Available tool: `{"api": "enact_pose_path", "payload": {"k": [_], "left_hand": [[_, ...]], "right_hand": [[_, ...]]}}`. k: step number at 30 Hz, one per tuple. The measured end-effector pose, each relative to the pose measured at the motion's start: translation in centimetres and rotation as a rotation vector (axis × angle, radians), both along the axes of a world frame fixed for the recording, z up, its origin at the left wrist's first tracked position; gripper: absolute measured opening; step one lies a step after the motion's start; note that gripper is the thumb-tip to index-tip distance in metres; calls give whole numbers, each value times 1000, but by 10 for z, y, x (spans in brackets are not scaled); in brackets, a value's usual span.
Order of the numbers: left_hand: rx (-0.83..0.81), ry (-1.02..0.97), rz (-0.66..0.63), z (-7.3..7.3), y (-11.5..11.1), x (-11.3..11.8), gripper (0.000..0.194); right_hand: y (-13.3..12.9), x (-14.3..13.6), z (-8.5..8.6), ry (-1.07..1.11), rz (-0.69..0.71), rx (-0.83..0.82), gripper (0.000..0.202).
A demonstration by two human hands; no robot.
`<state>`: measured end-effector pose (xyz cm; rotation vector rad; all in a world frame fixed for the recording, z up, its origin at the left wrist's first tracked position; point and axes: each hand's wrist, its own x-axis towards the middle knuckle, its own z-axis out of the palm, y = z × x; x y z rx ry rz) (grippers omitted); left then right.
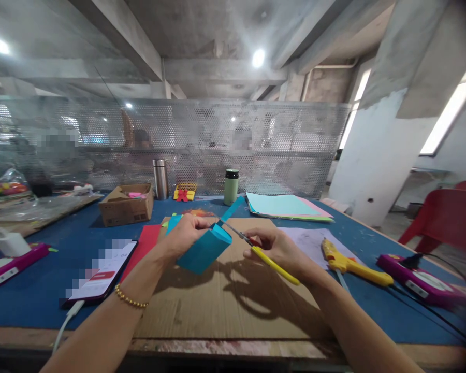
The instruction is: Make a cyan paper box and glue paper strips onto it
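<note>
Left fingers (199, 221) pinch a blue paper box (204, 254). Right fingers (258, 234) grasp scissors (274, 264) (yellow-handled), blades (236, 231) beside a blue strip (233, 208)

Craft workshop in a rough concrete bldg: bare beams (116, 36) overhead, perf. metal partition (202, 129) across the back. Blue worktable (81, 238) w/ col. paper stack (283, 204), cardboard sheet (202, 316), yellow glue gun (349, 263) & purple pwr strips (421, 280); scissors (274, 264) held over it.

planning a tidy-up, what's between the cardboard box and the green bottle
In the head view, a silver flask and a small yellow-and-red object stand between them.
</note>
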<state>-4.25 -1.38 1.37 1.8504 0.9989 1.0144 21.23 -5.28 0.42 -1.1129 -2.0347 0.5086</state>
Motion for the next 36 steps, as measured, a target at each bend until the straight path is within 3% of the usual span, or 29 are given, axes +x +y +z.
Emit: {"api": "enact_pose_path", "payload": {"k": [4,10,14,17,23,26,30,33,36], "left_hand": [[-47,16,-18,-6,9,-1,26],[-45,-17,-28,-12,15,1,27],[66,19,-41,-11,8,7,28],[88,20,-118,-14,7,13,31],[107,-51,-89,-15,-1,18,34],[176,-16,-44,-12,-3,16,30],[237,-6,-46,-11,-3,14,27],[245,-5,-84,-13,-5,16,28],[257,10,-73,-17,-2,20,29]], "right_hand": [[11,1,-11,-2,-39,-24,40],[35,13,-23,-327,-463,-61,34],[32,16,-24,-491,-631,-47,30],[27,7,-25,-635,-664,-21,28],[5,-5,-11,-806,-642,23,26],[-13,20,11,-842,-674,19,28],[-47,83,28,-934,-885,-45,30],[-64,128,18,-1010,-928,-102,29],[-64,156,-2,-1032,-853,-151,24]]}}
